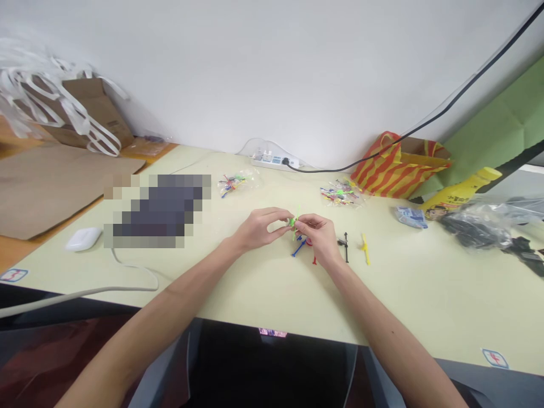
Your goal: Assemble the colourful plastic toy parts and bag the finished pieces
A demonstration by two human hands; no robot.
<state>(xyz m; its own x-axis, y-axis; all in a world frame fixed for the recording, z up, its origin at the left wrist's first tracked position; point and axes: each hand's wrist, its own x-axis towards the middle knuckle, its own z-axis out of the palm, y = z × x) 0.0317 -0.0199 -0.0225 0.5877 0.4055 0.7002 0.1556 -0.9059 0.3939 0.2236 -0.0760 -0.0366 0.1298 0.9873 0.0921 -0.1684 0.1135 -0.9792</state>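
Note:
My left hand (260, 226) and my right hand (319, 235) meet over the middle of the pale table (263, 289). Both pinch a small green plastic piece (294, 221) between their fingertips, held just above the tabletop. Under my right hand lie a blue stick piece (298, 247) and a red one (314, 259). Just to the right lie a black stick piece (345, 247) and a yellow one (365, 248).
Two clear bags of coloured pieces (233, 184) (340, 194) lie further back, near a white power strip (274, 161). A red-and-yellow striped bag (393, 167), a white earbud case (83, 238), a white cable (127, 280) and dark plastic-wrapped items (488, 224) are around.

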